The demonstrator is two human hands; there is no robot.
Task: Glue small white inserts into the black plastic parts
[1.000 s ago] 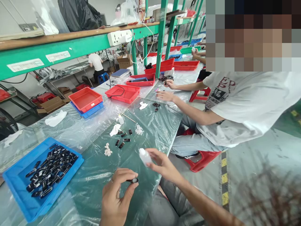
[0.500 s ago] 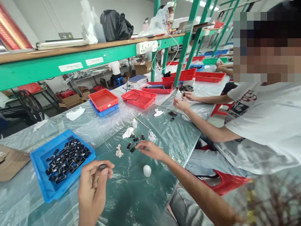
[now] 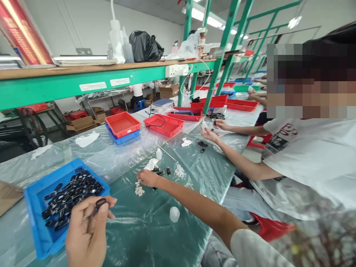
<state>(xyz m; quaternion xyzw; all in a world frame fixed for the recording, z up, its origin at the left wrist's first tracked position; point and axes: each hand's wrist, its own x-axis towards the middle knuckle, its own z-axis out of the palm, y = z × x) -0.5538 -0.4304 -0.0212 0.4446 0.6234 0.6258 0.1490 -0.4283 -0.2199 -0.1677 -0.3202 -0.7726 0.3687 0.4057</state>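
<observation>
My left hand pinches a small dark oval piece between thumb and fingers, at the near edge of a blue tray holding many black pieces. My right hand reaches to the top of a pile of small pale blocks; its fingertips are bent down and too small to tell what they hold. Beside it lie a crumpled white tissue, some black pieces and a heap of clear bits. A small white bottle stands behind them.
A white round cap stands near the right table edge. Red trays and a thin stick lie farther back. At the right a person in a white shirt holds a small bottle. A green-framed shelf crosses above.
My right hand has moved left from the black pieces to the pale blocks. My left hand, still with the dark piece, has shifted left and down toward the blue tray.
</observation>
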